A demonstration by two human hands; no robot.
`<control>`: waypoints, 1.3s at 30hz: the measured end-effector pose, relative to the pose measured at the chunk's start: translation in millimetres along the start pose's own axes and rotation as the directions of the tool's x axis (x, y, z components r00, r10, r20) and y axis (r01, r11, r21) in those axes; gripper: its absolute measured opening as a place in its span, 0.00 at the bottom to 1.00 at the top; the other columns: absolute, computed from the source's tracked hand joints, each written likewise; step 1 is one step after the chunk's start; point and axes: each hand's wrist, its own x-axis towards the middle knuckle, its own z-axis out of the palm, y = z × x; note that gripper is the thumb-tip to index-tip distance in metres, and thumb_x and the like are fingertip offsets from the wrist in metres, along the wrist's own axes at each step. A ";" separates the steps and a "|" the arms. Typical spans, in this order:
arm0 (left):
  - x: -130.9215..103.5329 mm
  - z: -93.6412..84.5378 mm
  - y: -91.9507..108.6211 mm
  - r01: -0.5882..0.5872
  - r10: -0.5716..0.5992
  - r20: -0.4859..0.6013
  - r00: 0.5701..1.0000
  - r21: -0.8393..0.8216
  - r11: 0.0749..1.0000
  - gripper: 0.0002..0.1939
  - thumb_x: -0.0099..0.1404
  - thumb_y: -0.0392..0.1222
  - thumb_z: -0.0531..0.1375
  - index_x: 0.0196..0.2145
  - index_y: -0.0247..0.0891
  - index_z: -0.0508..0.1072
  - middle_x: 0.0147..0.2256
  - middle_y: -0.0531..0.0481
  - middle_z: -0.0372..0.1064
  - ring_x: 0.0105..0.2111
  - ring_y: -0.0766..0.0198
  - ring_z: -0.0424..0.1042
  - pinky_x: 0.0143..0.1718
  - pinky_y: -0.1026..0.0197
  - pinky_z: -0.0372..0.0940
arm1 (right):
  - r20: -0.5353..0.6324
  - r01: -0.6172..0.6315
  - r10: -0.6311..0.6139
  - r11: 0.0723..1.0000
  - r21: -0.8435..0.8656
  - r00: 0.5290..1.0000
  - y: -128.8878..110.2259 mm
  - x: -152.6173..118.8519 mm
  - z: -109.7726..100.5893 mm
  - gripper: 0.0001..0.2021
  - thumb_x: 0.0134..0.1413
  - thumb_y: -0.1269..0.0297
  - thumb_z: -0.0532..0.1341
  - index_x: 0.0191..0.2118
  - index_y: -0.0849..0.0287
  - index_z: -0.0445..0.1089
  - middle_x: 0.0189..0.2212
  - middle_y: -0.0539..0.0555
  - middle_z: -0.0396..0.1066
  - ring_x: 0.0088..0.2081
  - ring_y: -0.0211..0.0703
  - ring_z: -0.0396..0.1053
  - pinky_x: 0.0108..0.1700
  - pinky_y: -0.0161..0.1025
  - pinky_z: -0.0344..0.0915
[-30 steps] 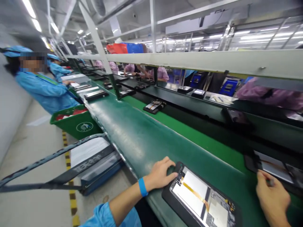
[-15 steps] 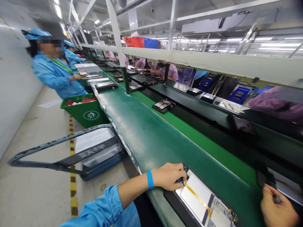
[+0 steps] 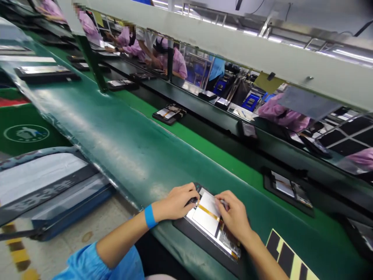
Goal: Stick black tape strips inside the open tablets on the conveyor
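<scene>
1. The opened tablet (image 3: 207, 208) lies in a black holder (image 3: 194, 235) at the near edge of the green bench (image 3: 128, 163).
2. The left hand (image 3: 178, 201) curls over its upper-left corner, the right hand (image 3: 234, 214) bends above its middle, hiding parts; whether either grips anything, I cannot tell.
3. Just right, a black-striped sheet (image 3: 288, 258) lies partly under the right forearm.
4. Along the bench's far edge, another opened unit (image 3: 291, 188) sits; a post (image 3: 91, 66) rises farther left.
5. A trolley (image 3: 55, 190) and green bin (image 3: 26, 134) crowd the near edge.
</scene>
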 end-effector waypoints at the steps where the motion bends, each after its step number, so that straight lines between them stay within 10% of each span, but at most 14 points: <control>1: 2.2 0.2 3.2 -0.006 0.005 0.018 1.000 0.029 1.000 0.10 0.70 0.40 0.55 0.48 0.43 0.71 0.45 0.48 0.66 0.45 0.58 0.70 0.46 0.58 0.64 | 0.042 0.034 -0.034 0.999 -0.009 0.999 -9.3 -1.6 5.5 0.09 0.67 0.61 0.57 0.39 0.52 0.75 0.36 0.53 0.76 0.36 0.44 0.75 0.40 0.38 0.69; 18: 12.9 -1.6 8.7 -0.032 0.027 0.086 0.996 0.056 0.998 0.05 0.68 0.36 0.58 0.41 0.41 0.71 0.44 0.49 0.66 0.42 0.59 0.71 0.41 0.60 0.63 | 0.095 0.161 -0.149 0.977 -0.141 0.984 -21.3 -12.4 32.4 0.08 0.69 0.64 0.57 0.44 0.54 0.73 0.37 0.53 0.74 0.33 0.41 0.74 0.36 0.35 0.67; 30: 26.3 11.6 -1.0 0.152 -0.138 0.066 0.988 -0.504 0.850 0.04 0.62 0.35 0.56 0.33 0.37 0.71 0.25 0.56 0.67 0.26 0.68 0.66 0.28 0.67 0.59 | -0.012 0.344 -0.349 0.929 -0.133 0.937 -10.7 -11.9 41.6 0.06 0.70 0.66 0.57 0.43 0.57 0.71 0.34 0.54 0.77 0.33 0.42 0.75 0.36 0.36 0.68; 39: 26.1 18.6 -4.8 0.200 -0.253 -0.054 0.966 -0.466 0.862 0.06 0.62 0.33 0.54 0.34 0.37 0.70 0.25 0.55 0.68 0.24 0.68 0.66 0.27 0.67 0.59 | -0.089 0.442 -0.479 0.855 -0.272 0.873 -8.3 -12.1 42.9 0.07 0.68 0.72 0.59 0.41 0.59 0.75 0.35 0.55 0.80 0.34 0.41 0.77 0.40 0.35 0.71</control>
